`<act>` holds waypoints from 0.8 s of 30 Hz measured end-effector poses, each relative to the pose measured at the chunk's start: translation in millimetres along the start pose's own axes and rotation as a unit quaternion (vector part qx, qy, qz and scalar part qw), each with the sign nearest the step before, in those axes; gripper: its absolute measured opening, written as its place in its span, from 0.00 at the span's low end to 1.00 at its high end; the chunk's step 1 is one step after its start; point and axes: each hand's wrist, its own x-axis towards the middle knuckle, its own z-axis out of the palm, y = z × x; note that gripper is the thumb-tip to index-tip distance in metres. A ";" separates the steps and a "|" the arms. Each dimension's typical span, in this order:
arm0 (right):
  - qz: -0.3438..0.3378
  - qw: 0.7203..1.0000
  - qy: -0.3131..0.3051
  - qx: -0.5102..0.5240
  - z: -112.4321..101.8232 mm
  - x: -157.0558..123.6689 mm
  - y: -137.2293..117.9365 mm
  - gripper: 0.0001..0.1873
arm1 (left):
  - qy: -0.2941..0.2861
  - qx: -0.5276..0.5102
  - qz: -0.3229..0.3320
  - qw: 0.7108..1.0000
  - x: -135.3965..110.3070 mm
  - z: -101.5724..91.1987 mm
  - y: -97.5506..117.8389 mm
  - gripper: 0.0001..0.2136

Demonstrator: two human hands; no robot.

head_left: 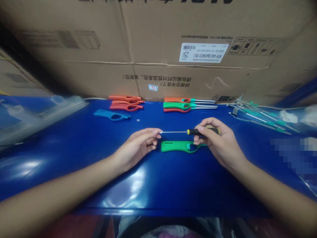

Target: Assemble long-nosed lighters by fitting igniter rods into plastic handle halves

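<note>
My right hand (215, 135) is closed around the black and yellow handle of a screwdriver (175, 132), whose thin shaft points left, level above the table. At the tip, the thumb and fingers of my left hand (142, 142) pinch a tiny, bright piece that looks like a small screw (161, 132); its shape is mostly hidden. Below the shaft, a green lighter (173, 146) lies flat on the blue table, its right end partly behind my right hand. A few tiny silver screws (138, 120) lie farther back, left of centre.
Orange and red lighter shells (123, 106) lie at the back, beside a blue shell (109, 114). Several long-nosed lighters (177, 105) are at back centre. Metal tubes with teal parts (260, 117) lie at right, a clear plastic bag (54, 112) at left. A large cardboard box (153, 43) stands behind.
</note>
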 end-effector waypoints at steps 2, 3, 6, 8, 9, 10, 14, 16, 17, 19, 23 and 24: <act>0.002 1.000 0.001 0.000 -0.3 -0.1 -0.5 0.14 | 0.000 0.069 0.039 0.997 -1.0 -0.4 1.6 0.13; 0.003 1.000 0.003 0.001 -0.5 -0.1 -0.8 0.15 | 0.000 0.114 0.065 0.991 -1.6 -0.5 2.6 0.13; 0.003 1.000 0.004 -0.001 -1.1 -0.2 -1.4 0.15 | -0.006 0.247 0.149 0.957 -3.0 -0.9 5.4 0.09; 0.001 1.000 0.002 -0.006 -1.2 -0.6 -1.9 0.15 | -0.014 0.301 0.199 0.932 -3.1 -1.2 6.5 0.07; 0.000 1.000 0.000 -0.010 -1.2 -0.8 -2.2 0.15 | -0.018 0.315 0.219 0.923 -2.9 -1.4 6.8 0.06; -0.001 1.000 -0.002 -0.013 -1.2 -1.2 -2.5 0.15 | -0.020 0.324 0.234 0.917 -2.5 -1.5 7.1 0.05; -0.005 1.000 -0.009 -0.025 -0.9 -2.1 -3.3 0.15 | -0.025 0.343 0.255 0.904 -0.8 -2.0 7.9 0.03; -0.006 0.999 -0.009 -0.030 -0.7 -2.0 -3.4 0.15 | -0.024 0.353 0.268 0.896 -0.4 -2.2 8.6 0.02; -0.008 0.999 -0.008 -0.032 -0.6 -1.9 -3.5 0.15 | -0.023 0.360 0.276 0.891 -0.5 -2.3 9.1 0.02; -0.012 0.999 -0.009 -0.041 -0.6 -1.9 -4.2 0.15 | -0.020 0.379 0.290 0.878 -0.9 -3.1 10.4 0.02; -0.032 0.994 -0.028 -0.102 -0.7 -4.0 -9.6 0.14 | -0.039 0.450 0.310 0.836 -2.0 -7.1 13.3 0.04; -0.041 0.991 -0.035 -0.126 -0.7 -5.0 -11.6 0.14 | -0.053 0.472 0.312 0.823 -2.2 -8.5 14.0 0.05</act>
